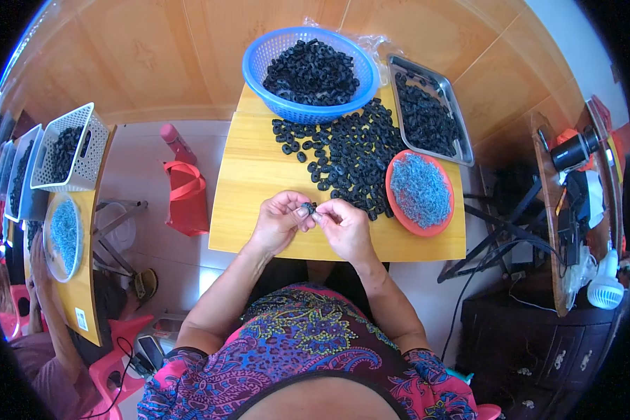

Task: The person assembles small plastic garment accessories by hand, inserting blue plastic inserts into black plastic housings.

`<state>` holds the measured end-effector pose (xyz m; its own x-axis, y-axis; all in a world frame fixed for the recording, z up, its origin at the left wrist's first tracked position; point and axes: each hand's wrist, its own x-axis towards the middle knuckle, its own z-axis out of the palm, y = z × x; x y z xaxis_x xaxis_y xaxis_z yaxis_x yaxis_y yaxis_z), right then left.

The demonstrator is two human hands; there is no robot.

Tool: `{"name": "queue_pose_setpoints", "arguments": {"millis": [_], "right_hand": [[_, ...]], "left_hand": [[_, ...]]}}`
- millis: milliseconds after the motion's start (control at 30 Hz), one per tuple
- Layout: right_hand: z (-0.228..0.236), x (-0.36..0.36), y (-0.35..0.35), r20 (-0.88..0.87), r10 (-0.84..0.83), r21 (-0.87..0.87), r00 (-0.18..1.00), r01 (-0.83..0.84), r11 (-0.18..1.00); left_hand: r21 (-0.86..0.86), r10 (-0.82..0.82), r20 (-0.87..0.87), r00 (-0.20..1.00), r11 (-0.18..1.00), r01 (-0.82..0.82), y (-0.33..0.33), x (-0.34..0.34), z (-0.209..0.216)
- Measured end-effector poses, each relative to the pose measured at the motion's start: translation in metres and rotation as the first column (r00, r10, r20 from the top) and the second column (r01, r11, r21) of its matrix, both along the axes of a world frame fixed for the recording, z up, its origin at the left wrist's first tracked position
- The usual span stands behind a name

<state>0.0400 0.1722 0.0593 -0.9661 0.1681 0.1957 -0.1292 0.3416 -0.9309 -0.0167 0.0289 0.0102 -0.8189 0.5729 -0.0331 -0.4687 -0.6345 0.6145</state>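
1. The left hand point(280, 220) and right hand point(343, 222) meet over the near edge of the wooden counter point(259, 175), fingertips pinched together on one small black ring point(309, 206) held between them.
2. The step in hand looks like fitting something into that ring; whether a small metal piece is already in the right hand's pinch is too small to tell.
3. A loose heap of black rings point(350, 157) lies just beyond the hands, with more in the blue basket point(308, 105) and in the metal tray point(462, 143).
4. The orange plate point(407, 222) of tiny grey metal parts point(420, 189) sits to the right.
5. The next move likely calls for steady fingertip alignment, then a short reach to the heap or plate.
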Motion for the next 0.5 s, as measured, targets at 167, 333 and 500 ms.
{"name": "queue_pose_setpoints", "arguments": {"millis": [167,333,500], "right_hand": [[-0.011,-0.003,0.003,0.035,0.007,-0.07,0.999,-0.005,0.998],[-0.004,-0.006,0.017,0.071,-0.026,0.069,0.997,0.021,0.997],[0.018,-0.014,0.041,-0.082,-0.169,0.319,0.982,0.187,0.929]], "left_hand": [[-0.084,0.001,-0.087,0.996,0.996,-0.008,0.002,0.001,-0.001],[0.038,-0.03,0.026,0.999,0.999,0.029,-0.003,0.0,0.004],[0.126,0.186,0.284,0.941,0.965,-0.229,-0.007,-0.01,0.007]]}}
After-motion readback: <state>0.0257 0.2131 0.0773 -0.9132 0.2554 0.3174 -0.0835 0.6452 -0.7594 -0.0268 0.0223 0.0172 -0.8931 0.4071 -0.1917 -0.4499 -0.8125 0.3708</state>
